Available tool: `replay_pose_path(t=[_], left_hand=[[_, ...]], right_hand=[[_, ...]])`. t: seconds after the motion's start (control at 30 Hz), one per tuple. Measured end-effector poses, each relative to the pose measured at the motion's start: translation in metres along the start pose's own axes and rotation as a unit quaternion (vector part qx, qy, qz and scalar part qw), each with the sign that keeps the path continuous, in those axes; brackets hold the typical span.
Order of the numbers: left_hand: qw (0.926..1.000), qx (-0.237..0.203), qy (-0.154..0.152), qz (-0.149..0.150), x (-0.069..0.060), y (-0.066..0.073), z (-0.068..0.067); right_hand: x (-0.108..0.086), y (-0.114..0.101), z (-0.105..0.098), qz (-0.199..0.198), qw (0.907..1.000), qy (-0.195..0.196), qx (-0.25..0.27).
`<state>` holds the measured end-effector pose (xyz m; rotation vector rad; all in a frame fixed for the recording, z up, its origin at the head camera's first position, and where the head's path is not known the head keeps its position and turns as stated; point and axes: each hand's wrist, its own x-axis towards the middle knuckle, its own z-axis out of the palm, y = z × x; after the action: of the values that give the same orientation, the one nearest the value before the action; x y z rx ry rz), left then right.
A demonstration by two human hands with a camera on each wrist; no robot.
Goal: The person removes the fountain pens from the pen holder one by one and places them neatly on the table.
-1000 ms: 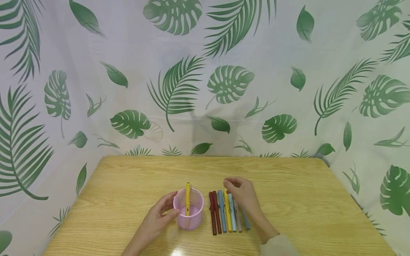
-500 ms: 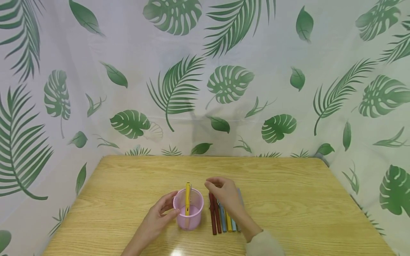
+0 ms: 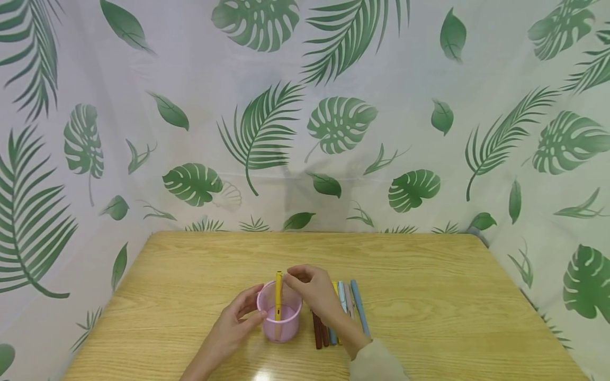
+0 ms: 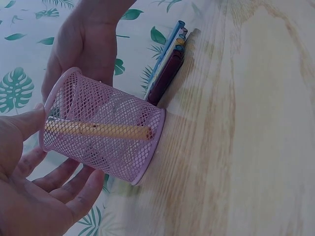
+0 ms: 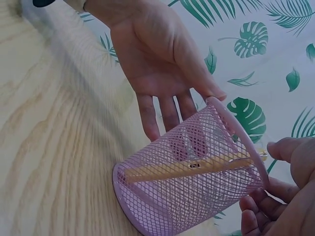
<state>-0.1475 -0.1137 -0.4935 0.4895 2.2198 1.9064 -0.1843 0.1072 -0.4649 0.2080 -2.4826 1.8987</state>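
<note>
A pink mesh pen holder (image 3: 289, 329) stands upright on the table, with one yellow pen (image 3: 278, 291) leaning inside it, its clip end above the rim. My left hand (image 3: 231, 323) holds the holder from the left, thumb at the rim and fingers along the mesh (image 4: 118, 157). My right hand (image 3: 316, 296) is at the right side of the rim, fingers loosely bent. In the right wrist view its thumb (image 5: 290, 150) is close beside the pen's top; whether it touches cannot be told. Behind that forearm, a row of pens is partly hidden, including dark red pens (image 3: 317, 333).
Right of the holder lie several pens, the outermost a blue pen (image 3: 360, 309). The wooden table (image 3: 429, 296) ends at a leaf-printed cloth (image 3: 343, 201) behind it, and the same cloth hangs on both sides.
My right hand has moved left from above the row of pens to the holder's rim, uncovering the pens at the row's right end. My left hand and the holder have stayed in place.
</note>
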Motion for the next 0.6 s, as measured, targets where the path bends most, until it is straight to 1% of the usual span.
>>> replay_pose_path(t=[0.07, 0.3, 0.4, 0.6], left_hand=[[1.0000, -0.002, -0.002, -0.003, 0.000, 0.000, 0.000], [0.9998, -0.005, -0.018, -0.007, -0.001, -0.001, -0.003], [0.9998, -0.005, -0.020, -0.006, -0.001, -0.002, -0.003], [0.9998, -0.010, -0.016, -0.007, -0.001, -0.001, -0.002]], right_hand=[[0.000, 0.000, 0.003, 0.001, 1.0000, -0.005, 0.002], [0.000, 0.000, 0.009, -0.010, 0.9995, -0.019, -0.022], [0.000, -0.001, 0.012, -0.008, 0.9995, -0.023, -0.017], [0.000, 0.002, 0.014, -0.002, 0.9998, -0.008, -0.019]])
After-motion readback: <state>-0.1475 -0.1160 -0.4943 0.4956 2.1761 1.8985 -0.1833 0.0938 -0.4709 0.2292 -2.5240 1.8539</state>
